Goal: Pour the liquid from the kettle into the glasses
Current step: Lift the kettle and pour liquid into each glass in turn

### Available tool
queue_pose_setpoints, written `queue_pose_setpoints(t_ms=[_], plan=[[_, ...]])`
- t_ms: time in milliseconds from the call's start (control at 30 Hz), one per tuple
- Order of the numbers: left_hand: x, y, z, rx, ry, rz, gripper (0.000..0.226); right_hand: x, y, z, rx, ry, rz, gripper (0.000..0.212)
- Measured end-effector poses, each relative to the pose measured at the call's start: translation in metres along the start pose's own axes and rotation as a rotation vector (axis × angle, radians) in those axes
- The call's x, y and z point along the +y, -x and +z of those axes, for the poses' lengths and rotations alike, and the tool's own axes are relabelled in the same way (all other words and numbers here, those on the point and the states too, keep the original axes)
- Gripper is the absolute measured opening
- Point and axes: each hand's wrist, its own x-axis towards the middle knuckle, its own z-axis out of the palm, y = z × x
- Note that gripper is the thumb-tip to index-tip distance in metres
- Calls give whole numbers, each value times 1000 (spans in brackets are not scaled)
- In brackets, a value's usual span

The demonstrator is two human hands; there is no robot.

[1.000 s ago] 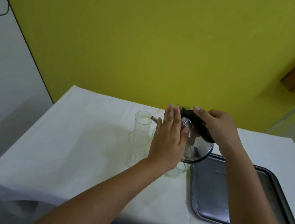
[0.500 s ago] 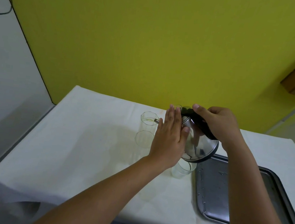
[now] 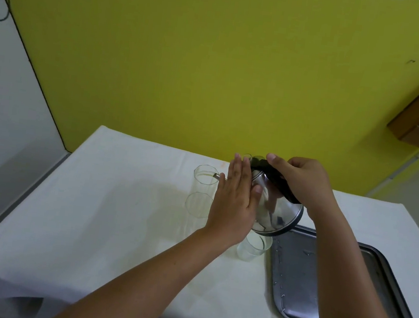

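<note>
Yellow wall rises behind a white-clothed worktop (image 3: 96, 213). At centre frame, the right hand (image 3: 303, 182) is wrapped around the black handle of the steel kettle (image 3: 275, 212), tilting it leftward, spout over the rim of the far glass (image 3: 205, 175). The left hand (image 3: 234, 201), fingers flat and together, presses against the kettle's side. Another glass (image 3: 196, 204) stands just below the first, a third (image 3: 254, 247) beneath the kettle, beside the metal tray (image 3: 293, 282).

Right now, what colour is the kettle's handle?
Black, against the shiny silver kettle body; the handle shows in the head view.
</note>
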Motion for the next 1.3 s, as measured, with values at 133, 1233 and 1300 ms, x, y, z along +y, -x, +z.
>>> queue_pose_setpoints(t_ms=[133, 1233, 1300], plan=[[4, -1, 6, 18, 4, -16, 73, 4, -5, -1, -6, 3, -4, 54], [15, -16, 37, 153, -64, -104, 63, 12, -41, -17, -112, 58, -135, 56], [17, -16, 37, 159, -58, -116, 61, 12, -41, -16, -119, 54, -140, 56]])
